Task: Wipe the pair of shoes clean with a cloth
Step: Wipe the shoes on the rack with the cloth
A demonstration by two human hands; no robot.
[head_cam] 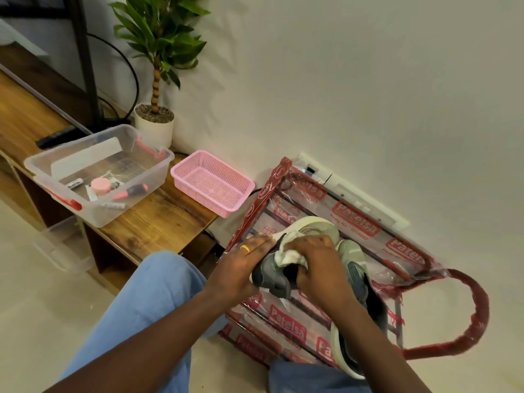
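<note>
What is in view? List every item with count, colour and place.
shoes: 2, grey with pale soles; held shoe above the bag, other shoe lying on the bag
cloth: 1, white, against the held shoe
plastic bag: 1, clear with red print, on the floor
basket: 1, pink, bench end
bin: 1, clear with red latches, on the bench
bench: 1, wooden, left
potted plant: 1, green in white pot, by the wall
remote: 1, black, behind the bin
left hand: grips the held shoe
right hand: holds the cloth

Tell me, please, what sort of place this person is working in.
Probably a room in a home: a low wooden shelf unit along the wall, a potted plant, and a clear storage box of small household odds and ends.
</note>
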